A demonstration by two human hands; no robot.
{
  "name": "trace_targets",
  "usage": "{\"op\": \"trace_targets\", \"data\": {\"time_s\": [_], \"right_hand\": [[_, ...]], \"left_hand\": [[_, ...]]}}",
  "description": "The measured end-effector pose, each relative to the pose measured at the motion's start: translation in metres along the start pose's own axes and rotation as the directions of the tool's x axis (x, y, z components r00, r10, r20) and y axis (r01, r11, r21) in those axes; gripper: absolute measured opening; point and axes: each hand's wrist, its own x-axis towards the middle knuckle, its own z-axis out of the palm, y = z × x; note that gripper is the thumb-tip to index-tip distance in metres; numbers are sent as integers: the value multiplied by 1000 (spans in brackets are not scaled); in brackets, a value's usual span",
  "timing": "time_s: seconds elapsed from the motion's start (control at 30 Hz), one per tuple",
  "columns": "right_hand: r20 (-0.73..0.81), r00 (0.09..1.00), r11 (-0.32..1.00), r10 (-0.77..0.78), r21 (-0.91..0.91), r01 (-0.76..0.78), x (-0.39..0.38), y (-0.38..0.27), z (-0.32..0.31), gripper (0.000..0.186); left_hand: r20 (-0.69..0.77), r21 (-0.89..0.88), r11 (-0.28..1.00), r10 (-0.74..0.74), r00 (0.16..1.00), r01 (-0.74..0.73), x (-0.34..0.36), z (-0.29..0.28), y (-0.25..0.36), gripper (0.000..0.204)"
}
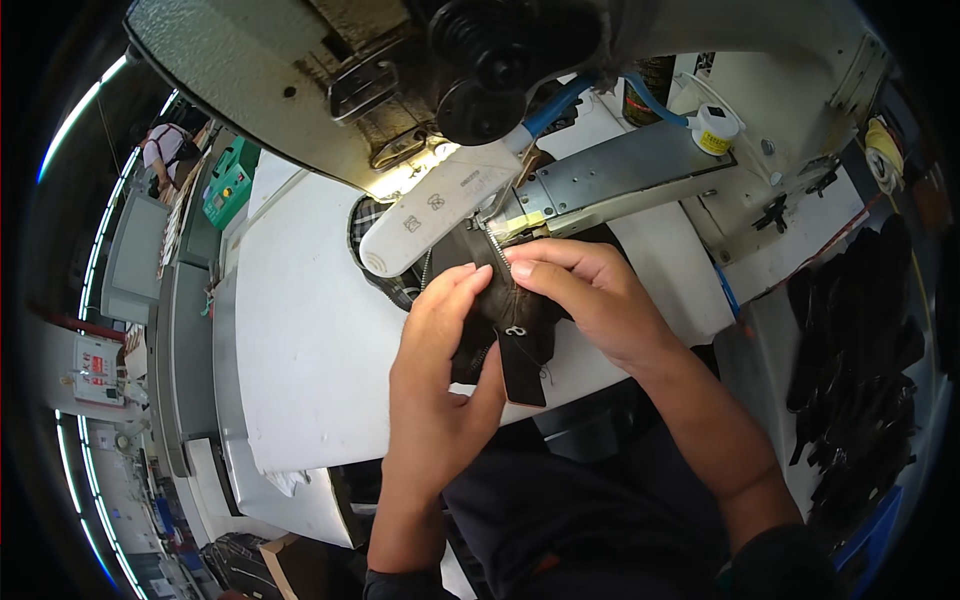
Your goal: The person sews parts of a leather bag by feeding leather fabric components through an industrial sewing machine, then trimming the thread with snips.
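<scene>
A dark brown leather piece (538,338) with a zipper (497,248) lies under the needle area of an industrial sewing machine (270,90). My left hand (432,365) grips its left side, fingertips beside the zipper tape. On the other side, my right hand (605,300) pinches the edge near the metal teeth, thumb and forefinger close together. Between my hands, a small silvery zipper slider (515,331) and a flat dark tab (522,372) hang toward me, with loose thread by the tab. Checked lining fabric (368,222) shows at the left.
A pale plastic guard (435,215) juts over the work. The white table (300,370) spreads left. A white-capped bottle (712,130) stands on the machine. Dark pieces (865,350) are heaped at right. A green box (231,185) and a person (163,155) are far left.
</scene>
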Motion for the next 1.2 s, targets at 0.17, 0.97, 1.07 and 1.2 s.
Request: {"op": "trace_targets", "data": {"time_s": [0.17, 0.97, 1.07, 1.2], "right_hand": [[-22, 997, 994, 74, -81, -76, 9, -5, 1, 23], [-42, 998, 981, 39, -189, -46, 8, -7, 8, 17], [-69, 996, 968, -49, -250, 31, 4, -5, 11, 18], [-53, 975, 920, -218, -345, 187, -3, -2, 13, 23]], "left_hand": [[2, -188, 939, -292, 956, 287, 12, -11, 3, 30], [-206, -217, 962, -213, 955, 168, 21, 7, -17, 22], [-177, -80, 991, -116, 977, 104, 21, 5, -15, 26], [-182, 89, 995, 54, 982, -39, 19, 8, -20, 27]]}}
